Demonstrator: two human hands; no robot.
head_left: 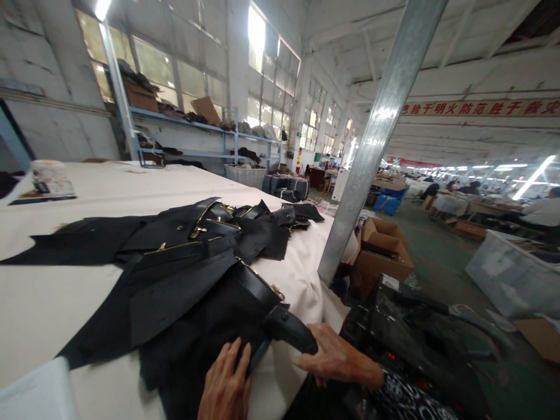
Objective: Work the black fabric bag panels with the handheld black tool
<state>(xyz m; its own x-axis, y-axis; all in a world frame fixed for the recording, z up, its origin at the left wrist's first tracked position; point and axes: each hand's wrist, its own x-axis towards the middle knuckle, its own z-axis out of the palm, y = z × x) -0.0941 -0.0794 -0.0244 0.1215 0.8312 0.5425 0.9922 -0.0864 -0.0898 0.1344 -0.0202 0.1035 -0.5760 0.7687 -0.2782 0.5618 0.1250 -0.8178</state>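
The right hand [335, 356] is pinching the end of a black strap-like piece [291, 331] between thumb and fingers, and from that grip I'm seeing the piece reaching up and left toward a gold zipper [261, 275]. Left of the grip, the left hand [228, 382] is resting flat, fingers nearly together, on a black fabric panel [219, 315]; I'm not able to tell whether panel and piece are joined. Farther beyond, more black pieces [161, 233] are lying heaped on a pale-covered table [98, 286]. The hands seem to be steadying and aligning; shifting anything would be calling for a firm right pinch and light left pressure.
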